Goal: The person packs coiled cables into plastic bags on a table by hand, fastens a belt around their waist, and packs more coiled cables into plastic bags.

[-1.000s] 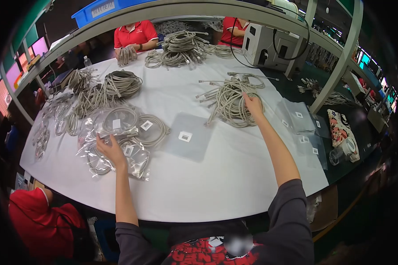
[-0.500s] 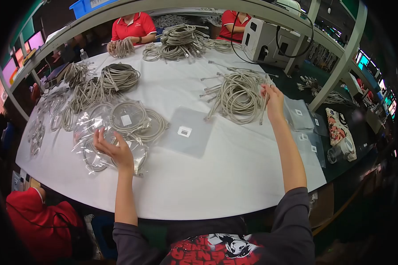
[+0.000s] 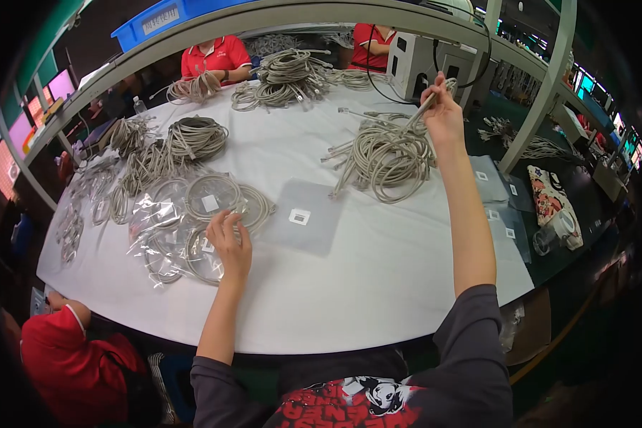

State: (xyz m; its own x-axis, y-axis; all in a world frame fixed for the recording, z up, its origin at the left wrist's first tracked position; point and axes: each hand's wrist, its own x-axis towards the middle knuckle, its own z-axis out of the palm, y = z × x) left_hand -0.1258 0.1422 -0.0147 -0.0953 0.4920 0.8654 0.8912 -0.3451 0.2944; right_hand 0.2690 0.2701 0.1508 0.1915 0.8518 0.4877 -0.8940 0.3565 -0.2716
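My right hand (image 3: 444,114) is raised above the right side of the white table, its fingers closed round a grey cable (image 3: 422,114) that slants down to the pile of coiled grey cables (image 3: 386,158). My left hand (image 3: 230,246) has its fingers apart over the right part of the clear-bagged cable coils (image 3: 212,196), with nothing visible in it. Between the hands lies a flat clear bag (image 3: 303,232) with a white label (image 3: 299,216).
More cable bundles lie at the left (image 3: 196,139) and far middle (image 3: 292,71). Clear bags (image 3: 486,178) and a plastic jar (image 3: 553,232) are at the right. People in red shirts (image 3: 215,57) sit across; another (image 3: 78,364) is lower left. A metal rail (image 3: 321,16) crosses overhead.
My right hand has moved up and away with a cable end, lifting it from the pile. My left hand has moved right across the bagged coils.
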